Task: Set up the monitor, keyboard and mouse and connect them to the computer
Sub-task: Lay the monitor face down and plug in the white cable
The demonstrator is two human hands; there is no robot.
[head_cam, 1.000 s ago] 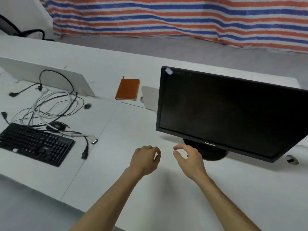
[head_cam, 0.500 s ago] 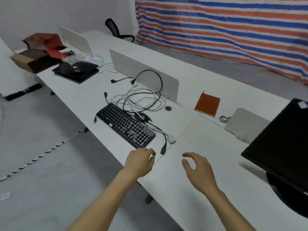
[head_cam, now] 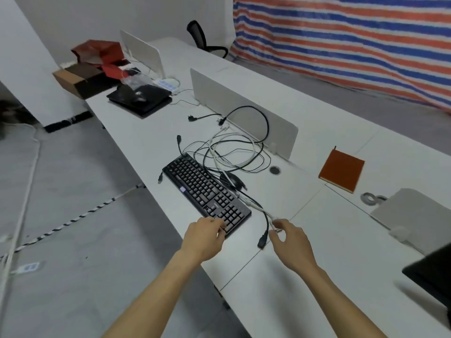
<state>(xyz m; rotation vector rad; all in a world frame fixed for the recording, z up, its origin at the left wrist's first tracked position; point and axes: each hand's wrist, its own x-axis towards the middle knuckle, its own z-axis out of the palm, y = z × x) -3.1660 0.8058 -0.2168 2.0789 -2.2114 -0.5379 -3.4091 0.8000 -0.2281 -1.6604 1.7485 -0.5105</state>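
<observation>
Two bare hands reach over the white desk point(head_cam: 317, 276) toward the near end of the black keyboard point(head_cam: 206, 191), which lies slantwise along the desk's left edge. The left hand point(head_cam: 203, 236) sits at the keyboard's near corner with its fingers point(head_cam: 219, 226) curled over it; blur hides whether they grip it. Just right of that corner, the right hand point(head_cam: 290, 242) holds thumb and forefinger curved, a narrow gap between them, round a white connector point(head_cam: 277, 229); I cannot tell whether they touch it. A black plug point(head_cam: 262, 241) lies between the two hands. The black mouse point(head_cam: 233, 179) rests against the keyboard's right side, and a tangle of black and white cables point(head_cam: 234, 152) spreads beyond it toward a white divider panel point(head_cam: 241, 111). Well right of the keyboard lies an orange notebook point(head_cam: 341, 172). A corner of the black monitor point(head_cam: 434, 274) shows far right of the keyboard, at the picture's edge. Beyond the keyboard's far end lies a closed black laptop point(head_cam: 139, 98).
</observation>
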